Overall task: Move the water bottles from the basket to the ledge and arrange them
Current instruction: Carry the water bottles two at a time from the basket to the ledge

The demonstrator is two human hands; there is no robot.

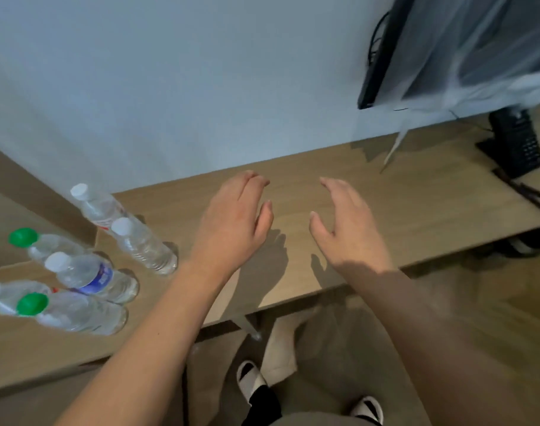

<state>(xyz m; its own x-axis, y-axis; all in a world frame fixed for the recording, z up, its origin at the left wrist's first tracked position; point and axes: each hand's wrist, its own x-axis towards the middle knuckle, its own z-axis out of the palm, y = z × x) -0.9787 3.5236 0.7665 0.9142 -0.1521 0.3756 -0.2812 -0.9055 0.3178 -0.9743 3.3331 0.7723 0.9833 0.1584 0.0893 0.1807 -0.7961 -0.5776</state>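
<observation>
Both hands, the left hand [232,216] and right hand [348,222], hover spread and empty above the wooden ledge [401,204]. Six water bottles [87,272] stand clustered on the ledge, left of the left hand.

A pale wall [201,72] rises behind the wooden surface, and at the upper right a black monitor [382,56] hangs tilted, partly draped in sheer white plastic sheeting [477,50], with dark cables [374,35] running behind it. Below the monitor, at the right edge, a black perforated stand [516,142] sits on the wood. Lower down, the floor [477,302] shows wood-look planks, where two white slippers with black bands [250,379] stand near a beige trouser leg [281,348].
</observation>
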